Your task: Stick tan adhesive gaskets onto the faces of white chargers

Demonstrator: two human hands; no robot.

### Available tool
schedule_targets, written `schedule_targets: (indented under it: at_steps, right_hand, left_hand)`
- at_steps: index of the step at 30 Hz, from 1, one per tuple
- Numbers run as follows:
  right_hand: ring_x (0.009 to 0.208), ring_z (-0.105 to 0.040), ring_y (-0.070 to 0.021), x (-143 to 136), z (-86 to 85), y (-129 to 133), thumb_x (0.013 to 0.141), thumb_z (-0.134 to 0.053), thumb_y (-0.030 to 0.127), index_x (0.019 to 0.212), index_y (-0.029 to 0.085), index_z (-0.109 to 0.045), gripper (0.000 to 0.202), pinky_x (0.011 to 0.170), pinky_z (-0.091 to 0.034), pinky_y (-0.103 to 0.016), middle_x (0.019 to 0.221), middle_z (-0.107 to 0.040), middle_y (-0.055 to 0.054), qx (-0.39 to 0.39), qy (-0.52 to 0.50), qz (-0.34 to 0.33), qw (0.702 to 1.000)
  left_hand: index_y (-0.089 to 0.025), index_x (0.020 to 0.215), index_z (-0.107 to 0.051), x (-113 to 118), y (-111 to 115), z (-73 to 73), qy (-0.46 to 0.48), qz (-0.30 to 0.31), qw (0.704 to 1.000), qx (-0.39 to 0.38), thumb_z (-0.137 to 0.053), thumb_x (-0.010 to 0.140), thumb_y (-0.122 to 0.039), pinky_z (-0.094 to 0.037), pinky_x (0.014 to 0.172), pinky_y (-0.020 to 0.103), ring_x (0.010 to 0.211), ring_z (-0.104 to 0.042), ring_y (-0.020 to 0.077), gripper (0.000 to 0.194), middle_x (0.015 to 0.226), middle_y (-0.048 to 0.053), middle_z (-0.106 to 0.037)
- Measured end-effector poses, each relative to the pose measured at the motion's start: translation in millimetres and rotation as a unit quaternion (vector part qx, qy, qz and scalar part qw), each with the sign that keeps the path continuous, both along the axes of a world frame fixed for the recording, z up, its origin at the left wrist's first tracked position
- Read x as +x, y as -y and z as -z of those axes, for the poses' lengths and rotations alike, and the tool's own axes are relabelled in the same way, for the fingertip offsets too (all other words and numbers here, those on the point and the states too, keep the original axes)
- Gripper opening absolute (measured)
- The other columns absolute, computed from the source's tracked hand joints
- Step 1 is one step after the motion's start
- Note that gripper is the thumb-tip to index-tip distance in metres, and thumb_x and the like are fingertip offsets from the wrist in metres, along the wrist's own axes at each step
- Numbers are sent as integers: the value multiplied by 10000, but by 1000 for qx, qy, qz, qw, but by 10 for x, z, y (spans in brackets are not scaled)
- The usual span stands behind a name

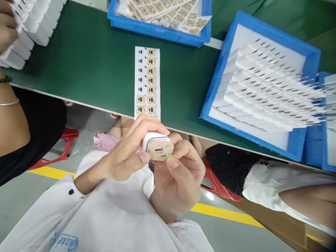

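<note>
Just below the table's front edge, my left hand (128,150) is closed round a small white housing (148,140) with rounded corners, its end face turned towards the camera. A tan adhesive piece (156,154) with printed green lettering and a slot in its middle lies over that end face. My right hand (183,164) pinches the right edge of the adhesive piece between thumb and index finger. Above my hands, a white sheet (145,84) lies on the green table (105,59); its right column has tan stickers, its left column has them only near the bottom.
A blue tray (157,34) of sticker sheets stands at the back. On the right, another blue tray (215,84) holds rows of white housings (262,87) with wires or pins sticking up. More white parts (34,28) stand at the far left, beside another person's hand (6,26).
</note>
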State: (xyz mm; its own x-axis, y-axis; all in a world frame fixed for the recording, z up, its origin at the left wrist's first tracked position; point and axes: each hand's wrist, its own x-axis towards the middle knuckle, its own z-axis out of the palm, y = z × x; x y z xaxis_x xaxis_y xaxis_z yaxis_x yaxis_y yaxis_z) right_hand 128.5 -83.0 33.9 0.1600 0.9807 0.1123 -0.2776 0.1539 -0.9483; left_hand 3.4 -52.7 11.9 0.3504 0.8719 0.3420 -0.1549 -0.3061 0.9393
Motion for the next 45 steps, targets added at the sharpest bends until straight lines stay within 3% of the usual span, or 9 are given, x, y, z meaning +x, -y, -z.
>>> schedule_targets:
  at_steps: [16, 30, 35, 40, 43, 45]
  right_hand:
    - [550, -392, -117, 19, -4, -5, 872, -650, 260, 686, 232, -477, 256, 476, -337, -268, 701, -413, 26, -16, 4, -9, 1000]
    - [623, -462, -134, 29, 110, 15, 874, -617, 214, 723, 234, -510, 187, 567, -388, -295, 726, -442, 20, -5, 43, 29, 999]
    - [697, -500, -146, 60, 152, 44, 905, -641, 189, 766, 232, -551, 172, 627, -406, -312, 790, -527, 9, 23, 140, 69, 987]
    - [720, -511, -160, 141, 148, 1, 937, -632, 215, 778, 239, -527, 193, 641, -397, -324, 776, -517, 14, 27, 291, 79, 953]
    - [703, -489, -153, 224, 168, -65, 953, -630, 269, 741, 235, -500, 252, 630, -375, -313, 742, -513, 19, 16, 341, 80, 937]
    - [648, -459, -137, 256, 199, -100, 961, -628, 356, 749, 233, -498, 278, 603, -361, -300, 719, -506, 32, 1, 331, 55, 942]
  left_hand:
    - [-355, 1215, -530, 25, -14, 15, -20, -17, 1000, 16, -485, 993, -595, -534, 941, 548, 1085, -583, 282, 330, 1149, 53, -574]
    - [-288, 1182, -540, 58, -52, 21, -35, -34, 998, 32, -454, 1035, -519, -505, 915, 492, 1073, -586, 268, 288, 1126, 78, -574]
    - [-261, 1187, -540, 69, -67, 78, -40, -48, 997, 53, -459, 1035, -479, -489, 940, 455, 1088, -574, 264, 277, 1136, 80, -587]
    - [-236, 1140, -549, 86, -106, 149, -61, -74, 995, 37, -408, 1051, -498, -476, 935, 408, 1050, -575, 247, 311, 1099, 79, -601]
    - [-236, 1085, -553, 119, -130, 186, -55, -94, 994, 7, -389, 1044, -550, -478, 904, 391, 995, -571, 239, 357, 1049, 67, -601]
    - [-241, 1065, -561, 152, -130, 208, -38, -102, 994, -12, -376, 1044, -564, -476, 904, 386, 989, -567, 234, 373, 1034, 61, -600]
